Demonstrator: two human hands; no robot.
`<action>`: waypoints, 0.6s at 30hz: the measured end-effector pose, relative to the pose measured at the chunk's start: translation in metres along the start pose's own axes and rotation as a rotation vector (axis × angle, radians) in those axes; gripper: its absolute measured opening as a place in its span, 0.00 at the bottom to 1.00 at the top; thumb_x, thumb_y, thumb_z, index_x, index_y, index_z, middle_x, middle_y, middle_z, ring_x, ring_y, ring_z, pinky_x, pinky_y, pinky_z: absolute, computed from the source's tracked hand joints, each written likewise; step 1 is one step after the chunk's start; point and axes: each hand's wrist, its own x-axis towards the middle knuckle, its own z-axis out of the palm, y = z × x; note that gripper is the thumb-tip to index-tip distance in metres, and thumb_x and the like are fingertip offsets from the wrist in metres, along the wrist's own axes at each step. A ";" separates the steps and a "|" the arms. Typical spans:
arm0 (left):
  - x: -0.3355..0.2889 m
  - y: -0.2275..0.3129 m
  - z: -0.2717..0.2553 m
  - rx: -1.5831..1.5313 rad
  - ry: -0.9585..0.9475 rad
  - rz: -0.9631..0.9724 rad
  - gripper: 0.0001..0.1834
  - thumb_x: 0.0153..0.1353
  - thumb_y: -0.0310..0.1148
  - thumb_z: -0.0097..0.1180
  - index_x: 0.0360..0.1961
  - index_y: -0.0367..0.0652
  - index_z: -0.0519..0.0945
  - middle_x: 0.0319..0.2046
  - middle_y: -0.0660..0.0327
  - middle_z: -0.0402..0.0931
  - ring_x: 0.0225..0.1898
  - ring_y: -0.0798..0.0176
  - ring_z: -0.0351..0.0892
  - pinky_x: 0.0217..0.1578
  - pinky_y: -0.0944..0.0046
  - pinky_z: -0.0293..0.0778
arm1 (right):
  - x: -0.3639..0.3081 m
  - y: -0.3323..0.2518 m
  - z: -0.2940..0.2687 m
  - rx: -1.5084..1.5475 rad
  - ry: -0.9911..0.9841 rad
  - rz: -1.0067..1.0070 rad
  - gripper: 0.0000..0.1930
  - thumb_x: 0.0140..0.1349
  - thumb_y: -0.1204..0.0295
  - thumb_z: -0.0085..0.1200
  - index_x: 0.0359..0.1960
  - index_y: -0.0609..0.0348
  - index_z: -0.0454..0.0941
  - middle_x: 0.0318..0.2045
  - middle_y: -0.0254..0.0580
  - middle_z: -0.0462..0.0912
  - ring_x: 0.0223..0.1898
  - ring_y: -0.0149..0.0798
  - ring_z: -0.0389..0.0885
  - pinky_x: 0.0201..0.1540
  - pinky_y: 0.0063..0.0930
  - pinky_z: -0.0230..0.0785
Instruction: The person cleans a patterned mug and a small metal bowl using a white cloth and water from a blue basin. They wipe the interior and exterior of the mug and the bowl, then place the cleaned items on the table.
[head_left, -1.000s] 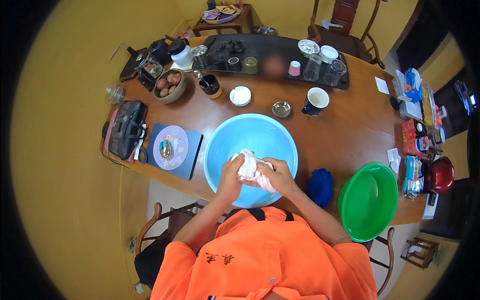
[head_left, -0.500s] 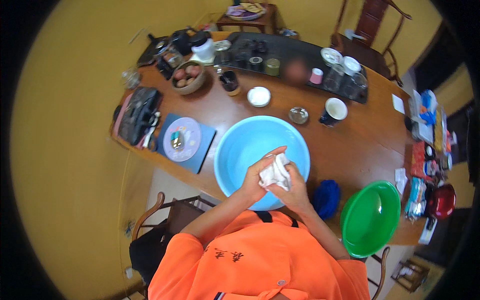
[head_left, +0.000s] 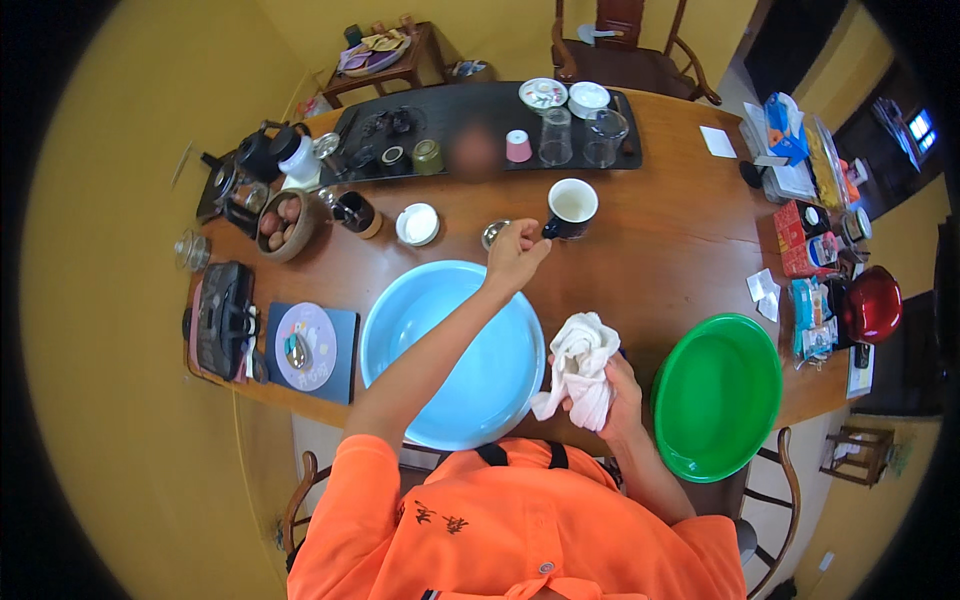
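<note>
My left hand reaches across the blue basin, its fingers apart beside the dark handle of a mug. Whether a fingertip touches that handle is hard to tell. Partly behind the same hand lies a small round glass piece. To the right of the basin, my right hand grips a bunched white cloth, whose loose end hangs to the left. The cloth covers some of the fingers. The mug stands upright, pale inside and dark outside.
A green basin stands at the right table edge. Left are a purple disc on a blue board, a black bag and a bowl of round items. A dark tray with cups and glasses spans the back.
My left hand has let go of the white cloth and moved forward to the mug. My right hand has carried the cloth from over the blue basin to its right side.
</note>
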 end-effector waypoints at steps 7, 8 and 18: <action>0.073 -0.060 0.067 0.392 -0.065 -0.169 0.18 0.49 0.37 0.64 0.35 0.33 0.80 0.41 0.47 0.78 0.37 0.43 0.79 0.42 0.51 0.74 | -0.028 -0.010 -0.024 0.181 0.084 -0.029 0.31 0.64 0.54 0.43 0.65 0.58 0.57 0.56 0.60 0.71 0.48 0.49 0.78 0.36 0.38 0.77; 0.077 -0.055 0.070 0.392 -0.104 -0.267 0.17 0.49 0.37 0.64 0.32 0.33 0.80 0.39 0.46 0.78 0.36 0.40 0.79 0.42 0.51 0.74 | -0.030 -0.013 -0.027 0.194 0.113 -0.036 0.31 0.64 0.54 0.43 0.65 0.58 0.57 0.56 0.60 0.71 0.49 0.49 0.77 0.36 0.39 0.77; 0.042 -0.002 0.038 0.038 -0.249 -0.088 0.12 0.55 0.34 0.62 0.23 0.36 0.77 0.21 0.58 0.75 0.26 0.65 0.74 0.29 0.63 0.68 | -0.021 -0.069 -0.036 0.030 0.390 -0.237 0.23 0.65 0.68 0.47 0.61 0.61 0.63 0.48 0.49 0.78 0.42 0.44 0.81 0.34 0.39 0.78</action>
